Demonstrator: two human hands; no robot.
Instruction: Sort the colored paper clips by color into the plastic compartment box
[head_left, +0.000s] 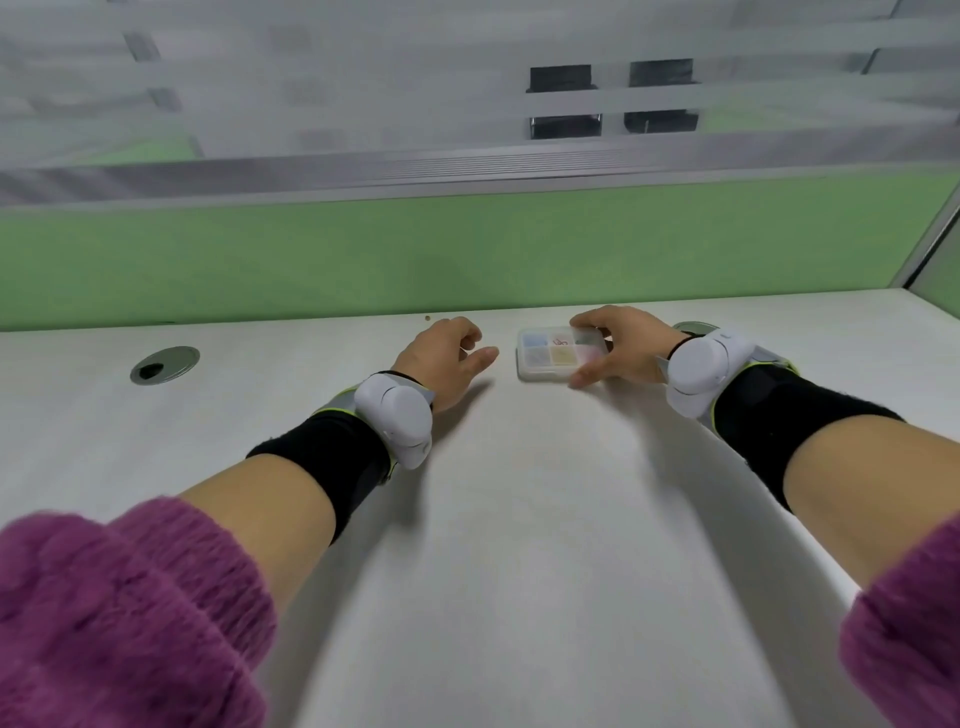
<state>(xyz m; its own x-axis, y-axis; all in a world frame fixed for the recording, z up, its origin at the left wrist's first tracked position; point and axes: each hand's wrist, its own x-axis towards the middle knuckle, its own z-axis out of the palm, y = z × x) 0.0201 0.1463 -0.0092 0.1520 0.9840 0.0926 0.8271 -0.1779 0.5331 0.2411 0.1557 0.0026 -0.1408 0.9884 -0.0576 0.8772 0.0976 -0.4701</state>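
One six-compartment box (558, 356) on worktop (519, 519); your right hand (618, 345) grips it, left hand (444, 358) beside it, loosely curled, empty.

A pale, faintly grained worktop (519, 493) runs back to a green partition. A clear plastic compartment box (558, 355) lies flat on it toward the far right, with soft blue, yellow and pink tints in its cells and a red paper clip (560, 341) in one of the far cells. A round metal cable grommet (164, 365) is set into the surface at far left. A tiny brown speck (427, 317) lies near the back edge.
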